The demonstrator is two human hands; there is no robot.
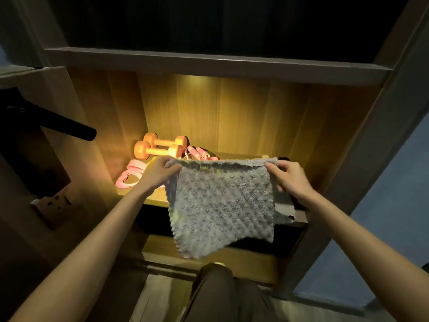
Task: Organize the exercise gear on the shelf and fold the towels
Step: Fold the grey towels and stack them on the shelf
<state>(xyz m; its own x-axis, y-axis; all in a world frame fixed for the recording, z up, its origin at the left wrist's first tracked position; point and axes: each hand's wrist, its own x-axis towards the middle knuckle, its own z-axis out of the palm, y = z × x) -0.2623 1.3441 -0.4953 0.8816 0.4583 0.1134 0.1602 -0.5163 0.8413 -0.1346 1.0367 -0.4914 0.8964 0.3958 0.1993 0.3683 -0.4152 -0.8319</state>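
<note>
A grey bobbled towel [222, 205] hangs in front of the lit wooden shelf [155, 197]. My left hand [160, 171] pinches its top left corner and my right hand [290, 177] pinches its top right corner, so the cloth hangs spread between them. On the shelf behind, two orange dumbbells [160, 146] lie side by side at the back left. A pink jump rope [199, 154] with ribbed handles lies beside them. Pink resistance bands [130, 176] lie at the front left. The towel hides the right part of the shelf.
An upper shelf board [209, 62] runs above the lit compartment. A black bar [69, 127] sticks out from the left side. A wall socket [54, 204] sits low on the left panel. A lower shelf [162, 249] and my trouser leg [220, 296] are below.
</note>
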